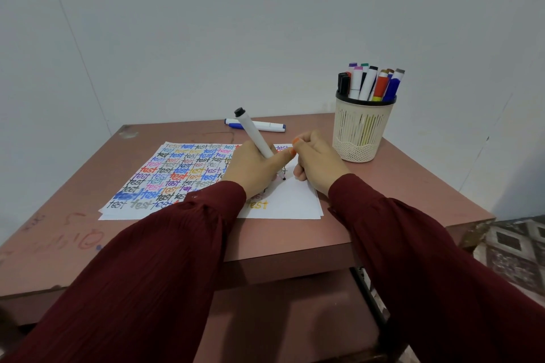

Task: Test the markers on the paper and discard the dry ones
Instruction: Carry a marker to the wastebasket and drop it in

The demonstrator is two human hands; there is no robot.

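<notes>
A white paper (pixel 295 203), covered on its left with the word "test" in many colours, lies on the reddish-brown table (pixel 73 215). My left hand (pixel 250 169) grips a white marker with a black end (pixel 256 135), tilted back, its black tip touching a blank part of the paper. My right hand (pixel 320 162) rests on the paper just right of the tip with its fingers curled; I see nothing inside it. A cream mesh cup (pixel 361 130) at the back right holds several capped markers (pixel 368 82).
White markers with blue ends (pixel 265 125) lie flat on the table behind the paper, near the wall. A lower shelf shows under the table's front edge. Patterned floor tiles (pixel 516 247) lie to the right.
</notes>
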